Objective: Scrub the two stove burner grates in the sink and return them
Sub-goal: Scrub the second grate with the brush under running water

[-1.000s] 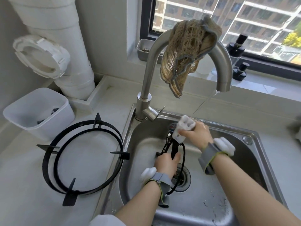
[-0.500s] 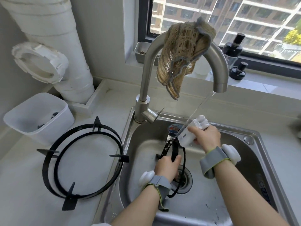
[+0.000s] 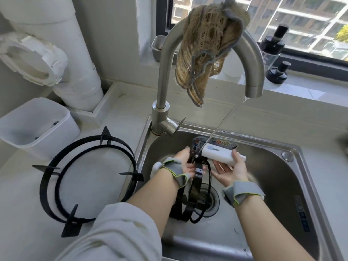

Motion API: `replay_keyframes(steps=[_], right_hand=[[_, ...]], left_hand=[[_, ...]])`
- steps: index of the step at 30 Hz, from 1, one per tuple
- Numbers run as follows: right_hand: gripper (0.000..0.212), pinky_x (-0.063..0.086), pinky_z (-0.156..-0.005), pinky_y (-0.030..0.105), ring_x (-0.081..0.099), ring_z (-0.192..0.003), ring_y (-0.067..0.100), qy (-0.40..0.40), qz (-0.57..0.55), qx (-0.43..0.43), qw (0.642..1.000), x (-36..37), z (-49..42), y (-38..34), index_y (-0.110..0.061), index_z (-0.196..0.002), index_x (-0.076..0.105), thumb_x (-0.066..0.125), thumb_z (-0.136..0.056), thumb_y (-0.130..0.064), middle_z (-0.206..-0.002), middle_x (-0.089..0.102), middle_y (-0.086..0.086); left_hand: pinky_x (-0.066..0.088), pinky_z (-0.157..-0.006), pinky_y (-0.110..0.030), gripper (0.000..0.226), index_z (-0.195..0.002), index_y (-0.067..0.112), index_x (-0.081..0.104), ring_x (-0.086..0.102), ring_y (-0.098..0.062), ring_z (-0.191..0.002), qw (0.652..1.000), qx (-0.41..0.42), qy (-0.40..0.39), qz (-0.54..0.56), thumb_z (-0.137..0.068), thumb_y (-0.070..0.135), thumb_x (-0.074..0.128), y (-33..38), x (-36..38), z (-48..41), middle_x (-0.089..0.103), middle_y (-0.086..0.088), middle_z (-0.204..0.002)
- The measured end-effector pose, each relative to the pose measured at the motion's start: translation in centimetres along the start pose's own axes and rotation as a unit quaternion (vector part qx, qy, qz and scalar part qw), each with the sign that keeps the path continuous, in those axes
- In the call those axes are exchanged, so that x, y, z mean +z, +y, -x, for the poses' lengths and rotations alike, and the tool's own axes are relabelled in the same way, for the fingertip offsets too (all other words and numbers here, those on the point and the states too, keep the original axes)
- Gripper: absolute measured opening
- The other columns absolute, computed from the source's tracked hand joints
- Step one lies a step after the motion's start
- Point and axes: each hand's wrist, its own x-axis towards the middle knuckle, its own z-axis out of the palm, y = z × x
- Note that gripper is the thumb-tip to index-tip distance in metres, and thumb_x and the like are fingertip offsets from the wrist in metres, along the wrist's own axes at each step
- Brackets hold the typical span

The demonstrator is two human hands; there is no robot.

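One black burner grate (image 3: 195,196) stands on edge in the steel sink (image 3: 293,178), over the drain. My left hand (image 3: 185,162) grips its upper rim. My right hand (image 3: 230,169) holds a white brush handle (image 3: 218,155) lying sideways, its tip against the top of the grate. A thin stream from the tap (image 3: 252,72) lands on the brush end. The second black grate (image 3: 86,178) lies flat on the counter left of the sink.
A brown mesh cloth (image 3: 209,48) hangs over the tap. A white plastic tub (image 3: 35,123) sits at the far left below a white pipe (image 3: 56,44). Two dark bottles (image 3: 273,48) and a small grey tray (image 3: 158,48) stand on the window sill.
My right hand has turned palm up, so the brush now lies sideways instead of pointing up. My left hand slid up the grate to its top. The view has moved closer.
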Motion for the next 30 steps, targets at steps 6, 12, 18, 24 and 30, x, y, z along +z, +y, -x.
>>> replay_keyframes(steps=[6, 12, 18, 24, 30], right_hand=[[0.036, 0.034, -0.095, 0.061, 0.061, -0.096, 0.027, -0.038, -0.022, -0.002, 0.999, -2.0, 1.0, -1.0, -0.013, -0.105, 0.052, 0.059, -0.085, -0.042, -0.097, 0.063, 0.011], [0.026, 0.042, -0.086, 0.061, 0.063, -0.092, 0.025, -0.063, 0.004, -0.078, 0.995, -3.2, 2.4, -2.7, -0.016, -0.1, 0.055, 0.055, -0.088, -0.04, -0.096, 0.065, 0.008], [0.005, 0.058, -0.067, 0.044, 0.063, -0.079, 0.022, -0.058, 0.122, -0.157, 0.978, -2.6, 2.7, -1.3, -0.018, -0.094, 0.057, 0.056, -0.09, -0.021, -0.086, 0.062, 0.007], [0.002, 0.051, -0.067, 0.042, 0.061, -0.082, 0.022, -0.029, 0.181, -0.152, 0.971, -2.2, 2.7, 0.1, -0.019, -0.092, 0.057, 0.057, -0.091, -0.018, -0.087, 0.059, 0.005], [0.008, 0.055, -0.067, 0.039, 0.062, -0.083, 0.019, -0.034, 0.194, -0.191, 0.962, -2.9, 3.3, 1.3, -0.019, -0.092, 0.06, 0.061, -0.087, -0.013, -0.089, 0.063, 0.004]], left_hand=[[0.048, -0.081, -0.045, 0.054, -0.098, 0.009, 0.05, 0.061, -0.032, -0.085, 0.997, 0.004, -0.049, -0.052, -0.093, 0.06, 0.032, 1.0, -0.6, 2.0, 0.055, -0.014, -0.086], [0.05, -0.084, -0.04, 0.032, -0.081, 0.011, 0.052, 0.056, -0.022, -0.073, 0.985, -0.006, -0.048, -0.166, -0.09, 0.041, 0.057, -2.0, -1.6, 3.2, 0.054, -0.007, -0.077], [0.049, -0.081, -0.038, 0.025, -0.101, 0.012, 0.058, 0.049, -0.021, -0.099, 0.96, 0.054, -0.02, -0.275, -0.086, 0.031, 0.064, -4.1, -2.3, 3.3, 0.051, -0.003, -0.096], [0.049, -0.058, -0.021, 0.025, -0.093, 0.008, 0.055, 0.062, -0.015, -0.061, 0.941, 0.07, -0.055, -0.326, -0.093, 0.033, 0.054, -4.1, -1.9, 3.6, 0.064, -0.006, -0.072], [0.035, -0.035, -0.016, 0.021, -0.078, 0.014, 0.036, 0.035, -0.01, -0.037, 0.969, 0.123, -0.032, -0.212, -0.099, 0.011, 0.037, -4.7, -1.2, 2.4, 0.037, -0.002, -0.061]])
